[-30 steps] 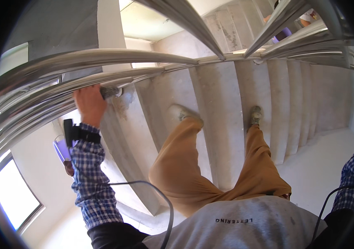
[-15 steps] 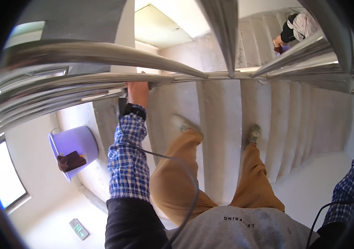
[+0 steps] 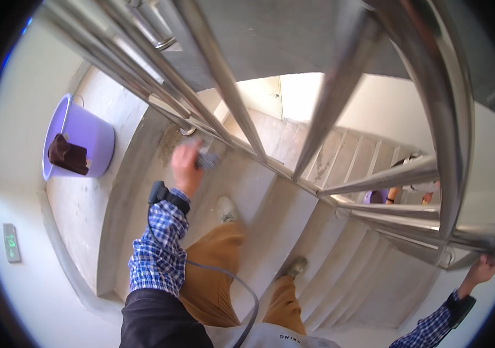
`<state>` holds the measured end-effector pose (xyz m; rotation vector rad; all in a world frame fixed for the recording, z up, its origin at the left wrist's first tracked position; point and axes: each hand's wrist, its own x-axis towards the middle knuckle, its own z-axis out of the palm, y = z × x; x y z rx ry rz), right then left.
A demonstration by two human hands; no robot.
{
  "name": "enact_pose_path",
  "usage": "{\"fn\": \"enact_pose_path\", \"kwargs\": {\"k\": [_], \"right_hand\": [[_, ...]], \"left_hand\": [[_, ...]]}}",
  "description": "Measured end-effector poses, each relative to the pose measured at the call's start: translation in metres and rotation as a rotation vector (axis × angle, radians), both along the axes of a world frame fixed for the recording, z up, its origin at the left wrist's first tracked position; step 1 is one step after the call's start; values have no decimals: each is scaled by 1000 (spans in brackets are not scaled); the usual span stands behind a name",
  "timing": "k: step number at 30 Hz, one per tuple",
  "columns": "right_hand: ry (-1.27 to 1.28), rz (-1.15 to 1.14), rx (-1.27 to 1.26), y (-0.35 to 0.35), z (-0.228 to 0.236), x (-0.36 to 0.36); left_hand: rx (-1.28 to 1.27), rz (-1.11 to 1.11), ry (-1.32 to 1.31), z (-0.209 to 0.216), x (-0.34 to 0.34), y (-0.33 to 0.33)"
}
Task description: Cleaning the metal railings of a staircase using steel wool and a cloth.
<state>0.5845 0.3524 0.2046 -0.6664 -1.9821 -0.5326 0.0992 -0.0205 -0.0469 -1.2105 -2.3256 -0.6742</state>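
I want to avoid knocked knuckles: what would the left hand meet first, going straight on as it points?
Most likely the lower part of the metal railing, just beyond the left hand in the picture. Depth is unclear, though, so the step below might be met first.

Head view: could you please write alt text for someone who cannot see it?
A person's left hand holds a blurred grey thing over stairs; the right hand is at a metal railing. A purple bucket with a brown cloth over its rim stands at left; another person is beyond the railing.
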Motion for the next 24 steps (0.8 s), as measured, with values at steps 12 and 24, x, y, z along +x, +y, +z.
{"fn": "enact_pose_path", "kwargs": {"k": [12,24], "right_hand": [[109,-203,-131,-22,-40,123],[203,-227,-235,-22,-75,187]], "left_hand": [[-485,-215,180,-25,-30,101],[-381,-49,7,-19,-16,97]]}}
